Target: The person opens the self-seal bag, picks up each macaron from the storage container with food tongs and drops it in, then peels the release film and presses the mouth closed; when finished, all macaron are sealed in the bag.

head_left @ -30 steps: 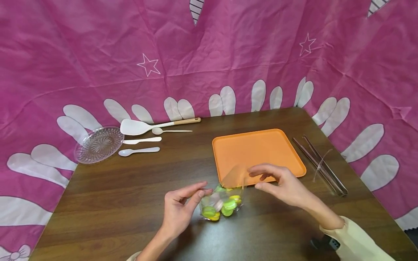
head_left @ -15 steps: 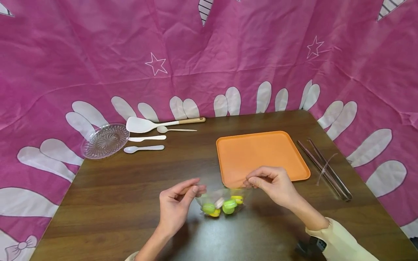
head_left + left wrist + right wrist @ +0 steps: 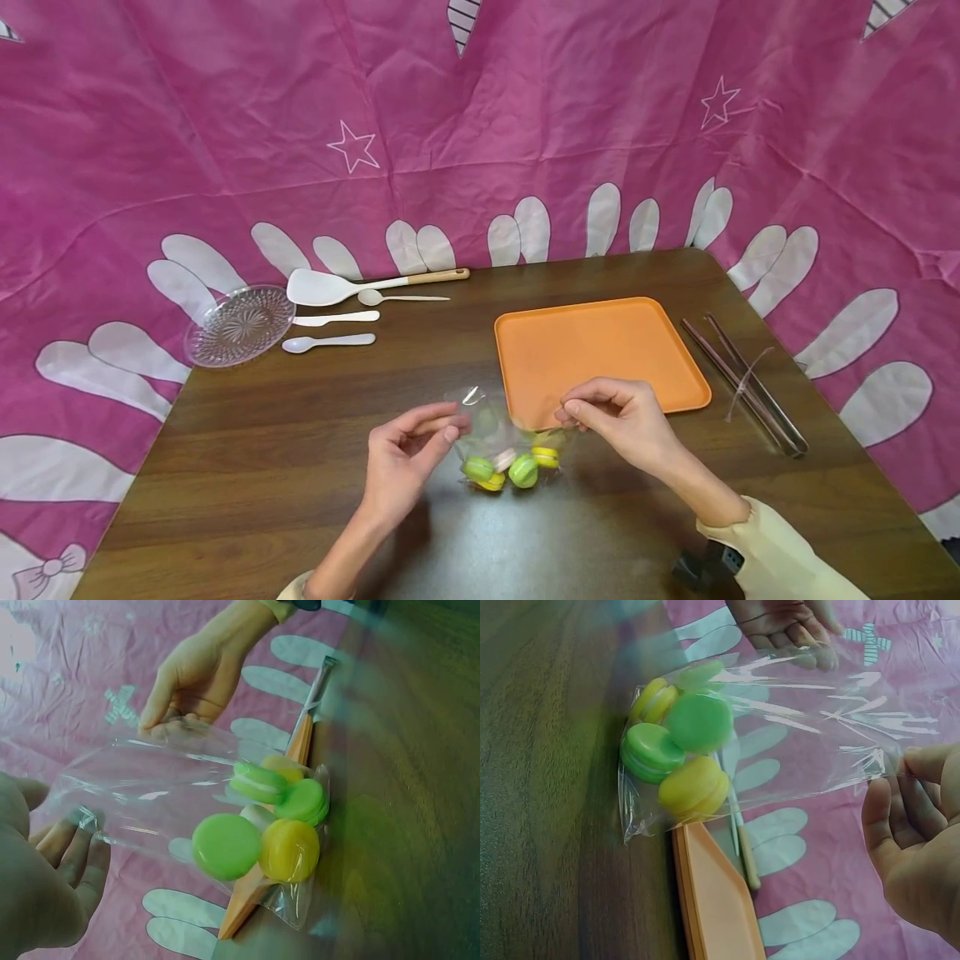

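Note:
A clear plastic bag (image 3: 487, 425) of green, yellow and pale pink macarons (image 3: 226, 847) hangs close over the table, between my two hands. My left hand (image 3: 401, 454) holds its upper left edge; the bag's rim runs between thumb and fingers, with shiny plastic over a fingertip (image 3: 88, 819). At the opposite upper corner, my right hand (image 3: 622, 421) pinches the film between thumb and fingertips, as the right wrist view shows. The macarons sit bunched at the bag's bottom, and the film above them is spread out.
An orange tray (image 3: 592, 350) lies just behind my right hand, with metal tongs (image 3: 742, 383) to its right. Far left are a clear patterned plate (image 3: 240, 327), a white spatula (image 3: 322, 287), two spoons (image 3: 330, 342) and a white knife (image 3: 337, 318). A pink cloth (image 3: 480, 125) hangs behind.
My right hand has come left and down from beside the bag, its spread fingers closing on the bag's corner. The upper film, earlier standing up in a point, now stretches between both hands.

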A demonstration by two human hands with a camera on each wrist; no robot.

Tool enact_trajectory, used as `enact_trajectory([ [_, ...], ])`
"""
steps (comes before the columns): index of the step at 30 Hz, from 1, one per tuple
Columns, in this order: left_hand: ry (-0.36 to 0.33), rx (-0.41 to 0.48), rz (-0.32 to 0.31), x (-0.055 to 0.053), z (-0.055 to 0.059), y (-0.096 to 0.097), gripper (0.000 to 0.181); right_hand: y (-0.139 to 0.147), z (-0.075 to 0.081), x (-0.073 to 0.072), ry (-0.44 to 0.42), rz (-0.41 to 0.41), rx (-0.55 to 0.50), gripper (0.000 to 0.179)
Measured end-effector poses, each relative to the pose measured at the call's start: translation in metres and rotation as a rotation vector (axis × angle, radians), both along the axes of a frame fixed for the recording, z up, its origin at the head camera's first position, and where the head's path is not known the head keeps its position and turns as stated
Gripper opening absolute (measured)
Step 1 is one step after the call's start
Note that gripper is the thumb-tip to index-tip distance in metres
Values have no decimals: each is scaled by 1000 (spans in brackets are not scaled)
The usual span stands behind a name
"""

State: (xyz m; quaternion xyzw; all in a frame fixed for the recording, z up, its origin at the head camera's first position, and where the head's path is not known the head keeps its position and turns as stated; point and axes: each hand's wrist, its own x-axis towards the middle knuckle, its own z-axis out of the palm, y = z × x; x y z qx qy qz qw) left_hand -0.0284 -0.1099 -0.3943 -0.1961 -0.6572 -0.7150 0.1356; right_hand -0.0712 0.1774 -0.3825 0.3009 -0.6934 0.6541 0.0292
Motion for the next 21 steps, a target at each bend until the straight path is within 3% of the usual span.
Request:
enact_trajectory([
  [9, -30, -32, 148, 1, 2, 2, 9, 3, 4, 2, -13, -40, 26, 11],
  [17, -104, -31, 152, 2, 6, 1, 7, 2, 4, 3, -47, -51, 31, 11],
  [21, -106, -37, 169, 1, 5, 1, 7, 1, 2, 2, -44, -36, 5, 11],
])
